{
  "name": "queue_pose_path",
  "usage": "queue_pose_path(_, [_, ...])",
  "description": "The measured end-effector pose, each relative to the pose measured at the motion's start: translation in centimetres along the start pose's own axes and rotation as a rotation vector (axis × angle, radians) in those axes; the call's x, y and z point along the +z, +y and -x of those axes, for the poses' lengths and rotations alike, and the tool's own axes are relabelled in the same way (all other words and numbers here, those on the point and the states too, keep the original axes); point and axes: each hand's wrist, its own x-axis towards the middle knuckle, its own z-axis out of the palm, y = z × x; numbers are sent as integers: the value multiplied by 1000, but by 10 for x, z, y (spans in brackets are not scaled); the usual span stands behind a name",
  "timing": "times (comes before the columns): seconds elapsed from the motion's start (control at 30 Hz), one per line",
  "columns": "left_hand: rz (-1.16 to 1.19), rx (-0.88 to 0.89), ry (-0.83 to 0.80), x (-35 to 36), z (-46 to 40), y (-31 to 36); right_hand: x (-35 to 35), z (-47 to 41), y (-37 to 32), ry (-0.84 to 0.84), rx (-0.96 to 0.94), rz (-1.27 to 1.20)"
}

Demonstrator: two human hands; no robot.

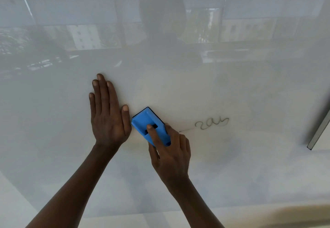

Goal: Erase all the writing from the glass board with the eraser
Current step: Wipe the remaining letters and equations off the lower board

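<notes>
A large white glass board [232, 88] fills the view and mirrors the room behind me. A blue eraser [145, 121] lies flat against the board near its middle, and my right hand [169, 149] grips it with the index finger on its top. To the right of the eraser a short line of dark handwriting [211, 123] remains, with a thin stroke trailing left toward my fingers. My left hand [107, 113] presses flat on the glass just left of the eraser, fingers straight and close together, holding nothing.
A grey metal frame edge [319, 131] shows at the right side of the board. Along the bottom the board's lower edge [125, 215] meets a pale surface. Reflections of windows and a person cover the upper board.
</notes>
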Motion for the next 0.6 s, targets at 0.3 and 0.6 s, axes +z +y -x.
queue_pose_path(0.3, [-3,-15,3,-1,0,2,-30,-1,56,41,-77,130])
queue_pose_path(0.6, [-14,-8,3,-2,-1,3,-65,-18,112,100,-11,207])
